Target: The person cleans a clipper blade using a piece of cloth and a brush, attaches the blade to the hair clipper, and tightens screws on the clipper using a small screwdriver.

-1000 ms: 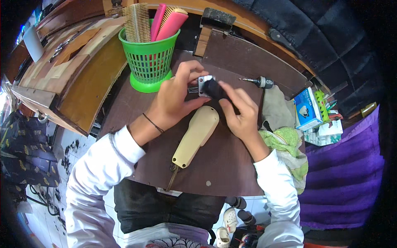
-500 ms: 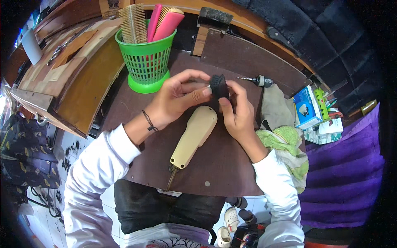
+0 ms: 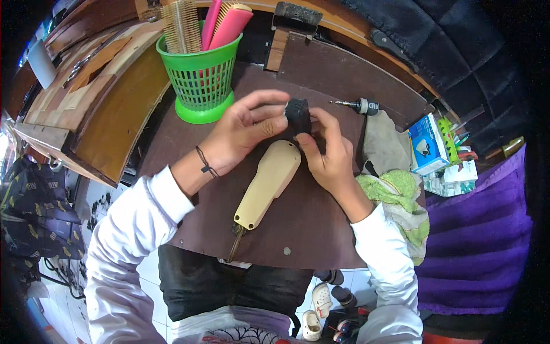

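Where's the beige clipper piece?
In the head view, the clipper piece lies centrally on the brown table, its top end between left hand and right hand, below the black brush.

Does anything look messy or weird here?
Yes: dark clumps, perhaps hair, lie scattered on the pale tiled floor at the left, looking unswept. The green-and-white towel is bunched up at the table's right edge, not folded.

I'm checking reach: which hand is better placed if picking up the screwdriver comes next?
Probably the right hand: it is nearer the screwdriver, while the left hand is farther across. The right would likely have to release the black brush first.
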